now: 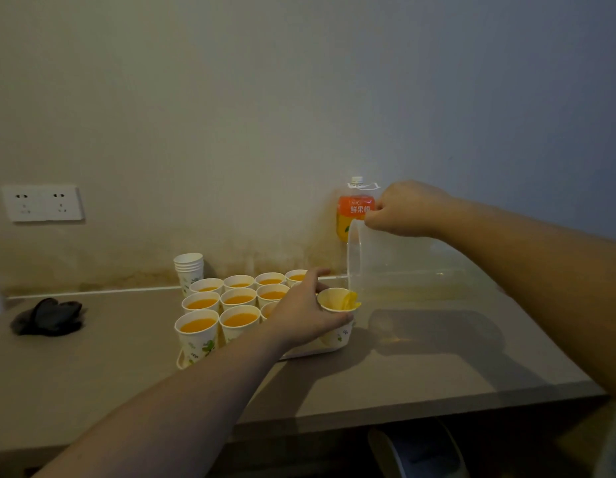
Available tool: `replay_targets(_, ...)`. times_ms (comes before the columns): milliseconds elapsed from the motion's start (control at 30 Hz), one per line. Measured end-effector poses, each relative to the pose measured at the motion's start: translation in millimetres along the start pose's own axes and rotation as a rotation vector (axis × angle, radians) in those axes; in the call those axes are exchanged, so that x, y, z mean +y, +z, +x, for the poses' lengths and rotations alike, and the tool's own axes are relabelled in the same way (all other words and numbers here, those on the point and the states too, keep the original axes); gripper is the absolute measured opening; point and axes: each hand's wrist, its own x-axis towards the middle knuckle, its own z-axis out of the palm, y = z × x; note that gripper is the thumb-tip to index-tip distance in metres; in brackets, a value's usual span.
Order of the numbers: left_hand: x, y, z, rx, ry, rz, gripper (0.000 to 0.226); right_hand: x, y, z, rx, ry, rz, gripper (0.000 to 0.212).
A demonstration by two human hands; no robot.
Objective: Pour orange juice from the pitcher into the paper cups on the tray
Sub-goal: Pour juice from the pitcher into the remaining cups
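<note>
The left hand (301,313) wraps the paper cup (336,305) at the tray (310,351)'s right corner, frame centre; the right hand (401,210) grips the clear pitcher (396,263), tipped nearly flat, its last juice trickling in. Best to steady the cup and keep the lip over its rim. Ten filled cups (237,320) show, one spare stack (188,269), one juice pouch (353,210).

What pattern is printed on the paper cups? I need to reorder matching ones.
White with small green leaf sprigs, clearest on the front-left paper cup in the head view.
</note>
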Motion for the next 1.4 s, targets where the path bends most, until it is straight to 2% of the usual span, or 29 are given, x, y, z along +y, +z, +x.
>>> replay_targets(1400,4,-1,-5,-0.011,-0.024,-0.051,0.095,-12,-8,-8,0.000,-0.033,-0.050,0.035)
